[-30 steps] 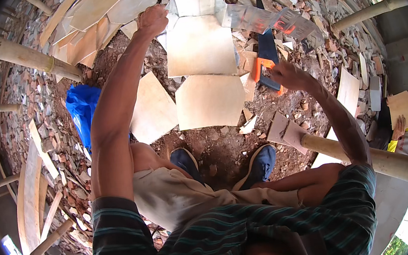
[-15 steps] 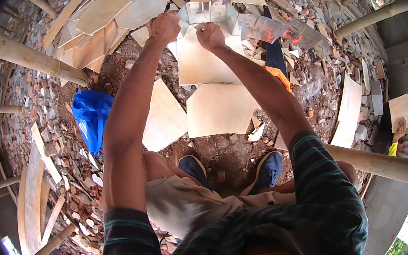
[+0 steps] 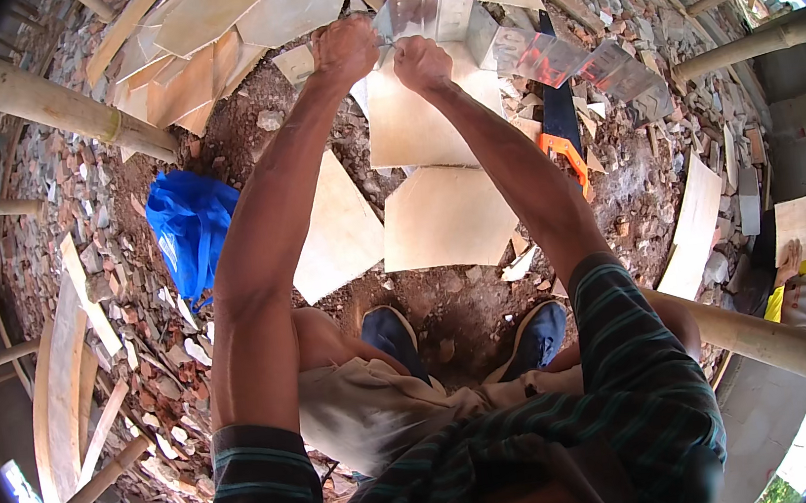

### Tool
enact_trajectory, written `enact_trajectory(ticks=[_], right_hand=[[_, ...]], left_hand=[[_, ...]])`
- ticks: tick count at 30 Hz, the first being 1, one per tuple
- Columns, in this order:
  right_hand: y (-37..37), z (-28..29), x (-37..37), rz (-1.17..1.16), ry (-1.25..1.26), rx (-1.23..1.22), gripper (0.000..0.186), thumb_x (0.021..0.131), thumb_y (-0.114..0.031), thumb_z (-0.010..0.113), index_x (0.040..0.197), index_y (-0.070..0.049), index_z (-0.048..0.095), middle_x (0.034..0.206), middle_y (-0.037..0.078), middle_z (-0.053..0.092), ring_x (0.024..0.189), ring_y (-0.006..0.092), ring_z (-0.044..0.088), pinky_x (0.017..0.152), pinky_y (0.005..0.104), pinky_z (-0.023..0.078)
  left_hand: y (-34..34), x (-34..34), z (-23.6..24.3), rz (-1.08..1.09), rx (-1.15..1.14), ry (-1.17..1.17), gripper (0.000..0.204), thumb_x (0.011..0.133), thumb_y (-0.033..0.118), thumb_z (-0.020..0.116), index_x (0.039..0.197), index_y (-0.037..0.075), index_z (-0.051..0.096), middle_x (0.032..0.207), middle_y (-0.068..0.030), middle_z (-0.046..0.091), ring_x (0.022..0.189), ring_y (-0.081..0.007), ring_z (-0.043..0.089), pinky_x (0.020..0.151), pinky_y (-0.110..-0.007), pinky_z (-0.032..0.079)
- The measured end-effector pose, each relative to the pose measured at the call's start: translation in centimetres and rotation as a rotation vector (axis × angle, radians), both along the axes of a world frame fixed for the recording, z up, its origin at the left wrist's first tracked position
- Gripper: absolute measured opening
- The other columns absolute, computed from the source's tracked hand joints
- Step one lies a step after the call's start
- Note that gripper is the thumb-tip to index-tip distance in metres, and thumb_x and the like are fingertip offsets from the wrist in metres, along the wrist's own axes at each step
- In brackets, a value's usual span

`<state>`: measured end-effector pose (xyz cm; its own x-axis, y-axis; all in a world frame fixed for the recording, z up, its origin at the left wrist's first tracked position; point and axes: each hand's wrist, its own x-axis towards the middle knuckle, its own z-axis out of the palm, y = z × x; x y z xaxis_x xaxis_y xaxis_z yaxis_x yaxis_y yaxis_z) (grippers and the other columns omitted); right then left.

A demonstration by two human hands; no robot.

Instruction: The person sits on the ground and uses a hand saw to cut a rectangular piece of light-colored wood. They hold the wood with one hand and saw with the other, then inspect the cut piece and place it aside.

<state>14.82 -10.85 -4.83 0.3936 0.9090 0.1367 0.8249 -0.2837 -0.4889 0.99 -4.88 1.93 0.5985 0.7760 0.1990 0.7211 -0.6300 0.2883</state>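
Beyond the far edge of a pale plywood board [image 3: 423, 120], a long shiny strip [image 3: 525, 54] of see-through or reflective panels bends around and trails off to the right. Whether it is plastic or thin metal I cannot tell. My left hand [image 3: 345, 47] is closed at the strip's left end. Close beside it, my right hand [image 3: 422, 62] pinches at the same end, knuckles up, the fingertips nearly meeting the left hand's. What lies between the fingertips is mostly hidden. A second plywood piece [image 3: 444, 217] lies nearer my feet.
A handsaw with an orange handle [image 3: 566, 158] lies right of the boards, partly under the strip. A blue bag [image 3: 189, 226] sits at the left. Plywood offcuts [image 3: 217, 14] pile up at the far left. Bamboo poles [image 3: 69, 116] cross both sides above rubble. Another person's hand [image 3: 790, 259] holds a board at the right.
The whole view has shifted slightly, so the scene sits a little farther right. My hands have drawn closer together at the strip's left end.
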Motion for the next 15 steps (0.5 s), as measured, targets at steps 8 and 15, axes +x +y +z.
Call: enact_trajectory(ticks=[8, 15], right_hand=[[0.3, 0.4, -0.3, 0.003, 0.122, -0.086, 0.028, 0.087, -0.027, 0.053, 0.099, -0.010, 0.070, 0.102, 0.019, 0.069, 0.098, 0.0376, 0.067, 0.086, 0.0444, 0.053], [-0.9, 0.7, -1.3, 0.019, 0.109, -0.105, 0.025, 0.085, -0.026, 0.054, 0.095, -0.013, 0.073, 0.102, 0.018, 0.069, 0.097, 0.0352, 0.068, 0.085, 0.0439, 0.054]], left_hand=[[0.4, -0.3, -0.5, -0.003, -0.022, -0.059, 0.023, 0.087, 0.026, 0.063, 0.099, 0.008, 0.067, 0.098, -0.0142, 0.069, 0.098, -0.0335, 0.066, 0.089, -0.053, 0.045], [0.4, -0.2, -0.3, 0.007, -0.019, -0.005, 0.022, 0.089, 0.024, 0.058, 0.096, 0.006, 0.068, 0.100, -0.0171, 0.069, 0.094, -0.0371, 0.066, 0.084, -0.050, 0.049]])
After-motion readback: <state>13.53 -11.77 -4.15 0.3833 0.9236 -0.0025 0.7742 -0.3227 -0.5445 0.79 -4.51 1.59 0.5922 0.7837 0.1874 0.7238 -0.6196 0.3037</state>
